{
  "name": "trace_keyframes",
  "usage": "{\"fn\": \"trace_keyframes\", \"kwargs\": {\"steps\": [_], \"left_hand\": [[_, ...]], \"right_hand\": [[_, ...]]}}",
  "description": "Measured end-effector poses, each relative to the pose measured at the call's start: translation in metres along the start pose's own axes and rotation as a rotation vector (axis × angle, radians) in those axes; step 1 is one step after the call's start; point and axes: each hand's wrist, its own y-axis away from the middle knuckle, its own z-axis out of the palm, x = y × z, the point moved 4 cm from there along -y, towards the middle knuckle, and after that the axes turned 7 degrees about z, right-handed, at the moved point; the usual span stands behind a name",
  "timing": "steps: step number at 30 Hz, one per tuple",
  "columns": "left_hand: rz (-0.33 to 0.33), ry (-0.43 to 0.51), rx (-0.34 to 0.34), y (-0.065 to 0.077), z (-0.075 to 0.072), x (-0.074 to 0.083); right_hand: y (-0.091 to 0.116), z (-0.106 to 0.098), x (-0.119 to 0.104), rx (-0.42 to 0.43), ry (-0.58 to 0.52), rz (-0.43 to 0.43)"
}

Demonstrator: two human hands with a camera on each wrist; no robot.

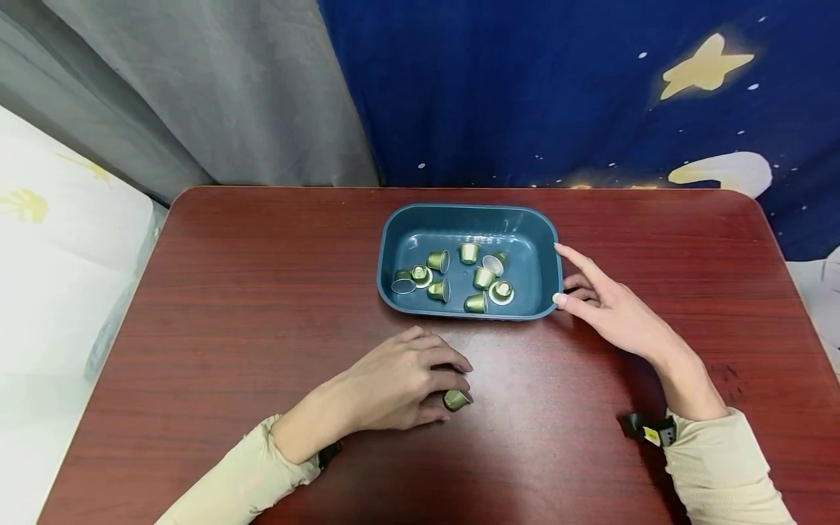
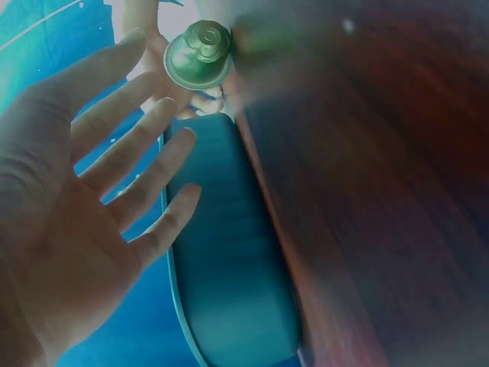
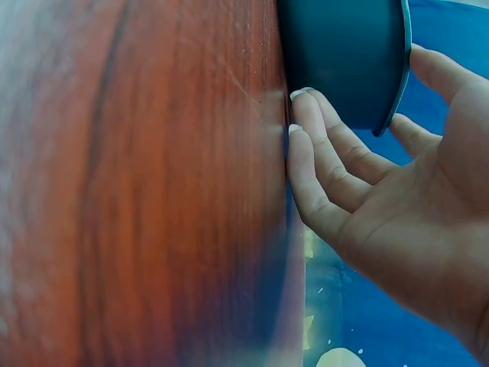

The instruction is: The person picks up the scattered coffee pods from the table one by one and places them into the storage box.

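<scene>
A green coffee capsule lies on its side on the table, just off the thumb and fingers of my left hand. In the left wrist view that hand is spread, and the capsule sits beyond the fingertips with no finger curled round it. My right hand reaches the right end of a blue plastic bin, its thumb and index fingertips touching the rim. The right wrist view has the other fingers low beside the bin's wall. Several green capsules lie scattered inside the bin, some upright, some tipped over.
The reddish-brown wooden table extends around the bin on all sides. Behind its far edge hang a grey curtain and a dark blue curtain with star prints. A white printed cloth is at the left.
</scene>
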Motion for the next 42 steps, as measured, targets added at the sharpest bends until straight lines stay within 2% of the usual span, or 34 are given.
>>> {"fn": "trace_keyframes", "kwargs": {"steps": [7, 16, 24, 34, 42], "left_hand": [[0.021, 0.007, -0.009, -0.003, 0.007, -0.003], [0.004, 0.034, -0.063, -0.005, 0.012, -0.007], [-0.003, 0.040, -0.083, -0.007, 0.014, -0.009], [-0.026, 0.037, -0.117, -0.008, 0.017, -0.010], [-0.029, -0.001, -0.143, -0.008, 0.019, -0.010]], "right_hand": [[-0.001, 0.001, 0.000, 0.003, -0.009, 0.024], [0.000, 0.001, 0.002, 0.008, -0.016, 0.038], [-0.001, 0.001, 0.002, 0.007, -0.017, 0.043], [-0.001, 0.001, 0.003, 0.001, -0.023, 0.040], [-0.001, 0.001, 0.003, 0.005, -0.029, 0.047]]}}
